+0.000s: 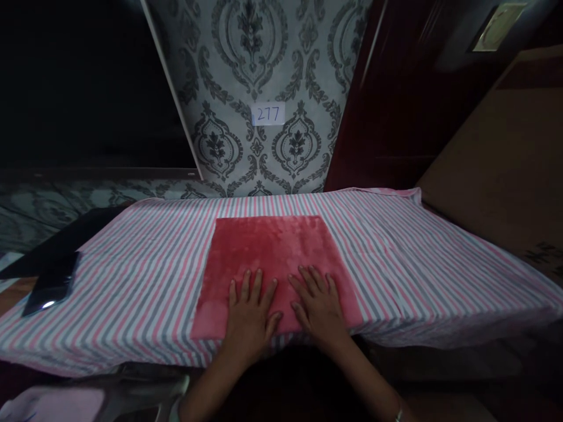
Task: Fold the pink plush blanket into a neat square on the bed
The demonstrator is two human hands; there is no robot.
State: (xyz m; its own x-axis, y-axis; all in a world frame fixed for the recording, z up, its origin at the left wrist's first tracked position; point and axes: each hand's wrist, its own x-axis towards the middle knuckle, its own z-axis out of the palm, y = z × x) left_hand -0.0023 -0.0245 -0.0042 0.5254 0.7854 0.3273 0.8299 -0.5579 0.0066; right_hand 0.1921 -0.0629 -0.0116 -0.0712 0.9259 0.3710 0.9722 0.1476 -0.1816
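Note:
A red plush cloth (264,243) lies flat, roughly square, on a striped tablecloth (149,258) of pink, grey and white. My left hand (250,313) rests palm down on the near left part of the red cloth, fingers spread. Beside it, to the right, my right hand (320,305) also lies flat on the cloth with its fingers apart. Neither hand grips anything. The near edge of the red cloth lines up with the front edge of the table, and my wrists reach over that edge.
A dark phone (51,287) lies at the table's left end. Behind stand a large dark screen (88,88) and a patterned wall with a paper label (268,113) reading 277. A cardboard box (501,158) is at the right, near a dark red door (396,99).

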